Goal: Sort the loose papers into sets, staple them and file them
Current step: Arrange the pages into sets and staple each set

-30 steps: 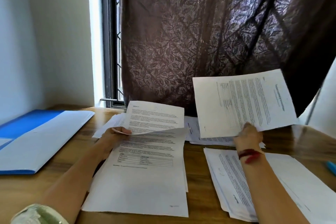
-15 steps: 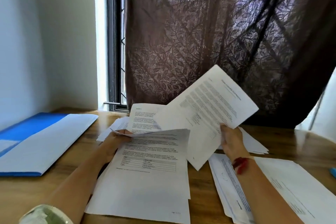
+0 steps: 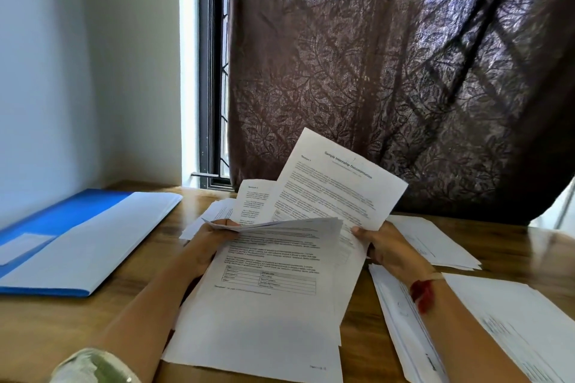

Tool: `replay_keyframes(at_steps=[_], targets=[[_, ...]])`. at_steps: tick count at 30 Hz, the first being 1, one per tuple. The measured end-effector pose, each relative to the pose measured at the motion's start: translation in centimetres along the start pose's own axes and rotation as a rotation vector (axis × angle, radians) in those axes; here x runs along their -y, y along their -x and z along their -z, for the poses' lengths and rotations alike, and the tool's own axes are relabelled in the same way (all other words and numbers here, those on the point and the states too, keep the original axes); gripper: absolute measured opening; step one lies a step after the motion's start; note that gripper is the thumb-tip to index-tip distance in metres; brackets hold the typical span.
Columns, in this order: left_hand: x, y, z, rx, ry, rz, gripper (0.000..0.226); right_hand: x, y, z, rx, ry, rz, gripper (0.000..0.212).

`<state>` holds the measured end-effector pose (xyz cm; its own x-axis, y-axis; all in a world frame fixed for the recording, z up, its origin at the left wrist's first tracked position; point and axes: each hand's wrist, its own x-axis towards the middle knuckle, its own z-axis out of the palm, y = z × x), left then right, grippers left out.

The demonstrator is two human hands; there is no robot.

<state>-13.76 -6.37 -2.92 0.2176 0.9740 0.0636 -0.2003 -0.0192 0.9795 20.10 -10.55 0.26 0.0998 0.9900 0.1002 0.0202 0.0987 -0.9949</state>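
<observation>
The printed sheet (image 3: 336, 190) with the heading "Sample Internship Documentation" is standing tilted above the middle stack of papers (image 3: 267, 314), and its lower part is going behind the raised pages of this stack. The right hand (image 3: 385, 246) is pinching this sheet at its lower right corner, with the thumb on the front side. The left hand (image 3: 211, 239) is gripping the far edges of several top pages of the stack and is holding them lifted, the fingers curled under them. Another pile of papers (image 3: 513, 326) is lying on the wooden table (image 3: 62, 329) under the right forearm, and a further pile (image 3: 435, 242) is lying just behind the right hand. A red band (image 3: 421, 292) is sitting on the right wrist. A blue folder (image 3: 77, 242) is lying open at the left side. A dark curtain (image 3: 389, 71) is hanging behind the table, beside the window frame (image 3: 207, 71).
</observation>
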Motion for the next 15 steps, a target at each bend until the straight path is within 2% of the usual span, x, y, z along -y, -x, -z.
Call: replay_keyframes(at_steps=[2,4,6,8,11,15], targets=[[-0.1,-0.1,0.1,-0.01,0.011,0.001,0.021,0.4,0.0,0.6,-0.091,0.008,0.043,0.036],[-0.1,-0.1,0.2,0.013,0.049,-0.009,0.017,0.7,-0.1,1.2,-0.267,0.054,0.1,0.036],[0.0,-0.2,0.4,0.053,0.084,-0.018,0.047,0.8,0.0,1.4,-0.359,0.074,0.154,0.035],[0.0,-0.1,0.4,0.051,0.091,-0.003,0.059,1.1,0.4,0.9,-0.273,0.091,0.18,0.036],[-0.1,-0.2,0.3,0.029,0.101,0.019,0.063,1.5,1.0,-0.2,-0.062,0.176,0.133,0.031],[-0.3,-0.2,-0.4,-0.038,0.128,0.006,0.043,1.3,1.6,-1.8,0.129,0.258,0.062,0.026]])
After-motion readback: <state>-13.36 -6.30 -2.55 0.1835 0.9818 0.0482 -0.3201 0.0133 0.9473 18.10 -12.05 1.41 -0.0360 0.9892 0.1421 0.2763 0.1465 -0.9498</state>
